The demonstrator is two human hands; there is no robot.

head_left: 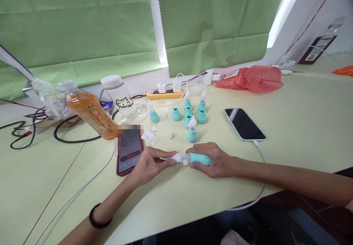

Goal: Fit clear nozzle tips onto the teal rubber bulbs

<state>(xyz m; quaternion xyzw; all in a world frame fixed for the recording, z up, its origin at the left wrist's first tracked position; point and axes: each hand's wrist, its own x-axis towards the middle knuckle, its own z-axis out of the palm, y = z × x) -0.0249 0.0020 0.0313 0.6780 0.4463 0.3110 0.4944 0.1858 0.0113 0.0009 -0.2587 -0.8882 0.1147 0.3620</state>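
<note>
My right hand (217, 160) is closed round a teal squeeze bulb (200, 159), a nasal aspirator by its look, lying sideways just above the table. At its left end sits a clear collar with a white soft tip (177, 158), which the thumb and fingers of my left hand (151, 164) pinch. Beyond my hands stand several more teal bulbs: some are open-necked, like the bulb (176, 115) in the middle, while others carry pointed white tips, like the tipped bulb (192, 134) nearest my right hand. Small loose white tips (150, 138) lie in a pile past my left hand.
A phone (129, 155) lies beside my left hand; another phone (245, 124) is charging at right. An orange drink bottle (92, 112), a clear bottle (120, 96) and a yellow power strip (164, 94) are farther back. Red bubble wrap (250, 79) lies at back right.
</note>
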